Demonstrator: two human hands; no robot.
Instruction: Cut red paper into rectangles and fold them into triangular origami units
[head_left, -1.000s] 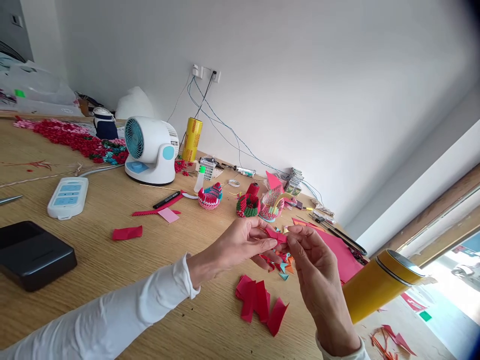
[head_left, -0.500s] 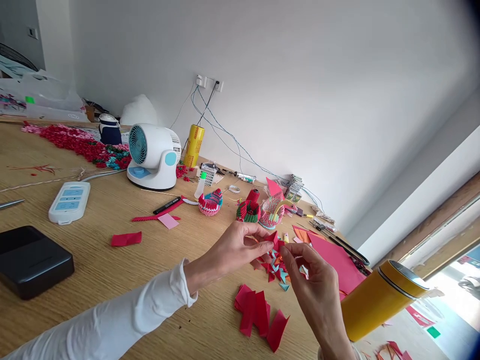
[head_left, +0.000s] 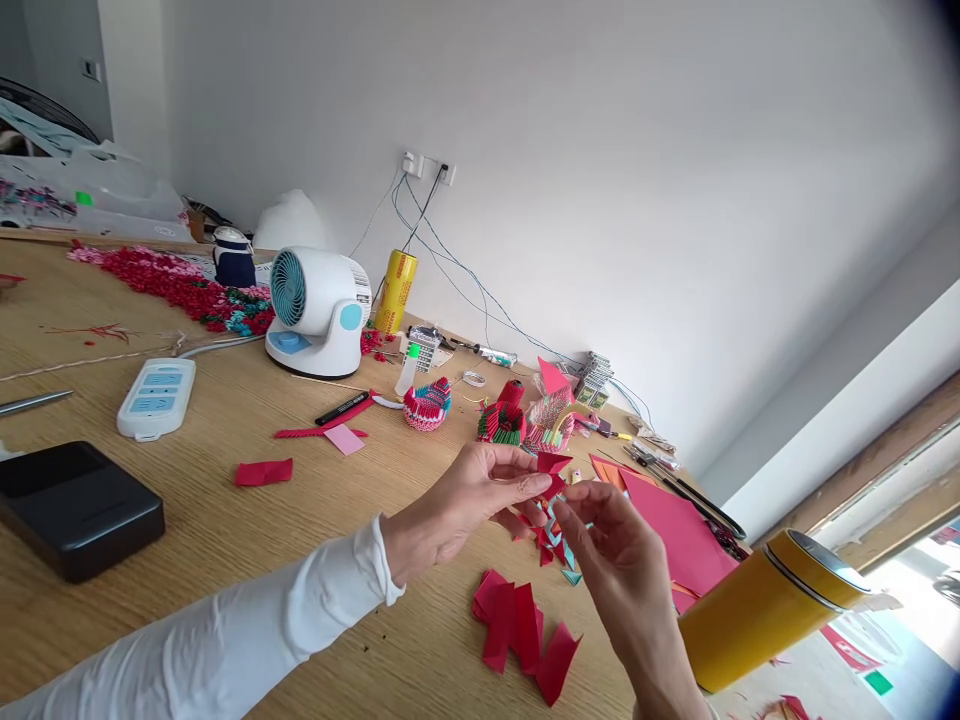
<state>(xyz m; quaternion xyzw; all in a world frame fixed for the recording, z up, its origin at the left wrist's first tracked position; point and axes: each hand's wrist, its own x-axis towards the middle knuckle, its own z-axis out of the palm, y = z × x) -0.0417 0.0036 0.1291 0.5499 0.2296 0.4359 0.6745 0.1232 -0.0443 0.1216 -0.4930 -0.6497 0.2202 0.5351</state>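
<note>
Over the bench (head_left: 360, 660), the left hand (head_left: 480, 495) has its grip clamped on a folded red paper piece (head_left: 553, 464), thumb against fingers, seemingly to steady it within the other hand's reach. The right hand (head_left: 619, 550) has thumb and forefinger by the paper's lower edge — whether they pinch it, one cannot tell. Cut red slips (head_left: 498, 628) lie nearer the body and small folded triangles (head_left: 572, 577) beyond, probably placed for easy reach. Among the containers, the yellow tumbler (head_left: 750, 625) is lidded, its contents hidden; the pink folded-paper bowl (head_left: 426, 408) shows no readable contents; the clear plastic bag (head_left: 124, 180) has multicoloured bits (head_left: 34, 200) in or behind it.
</note>
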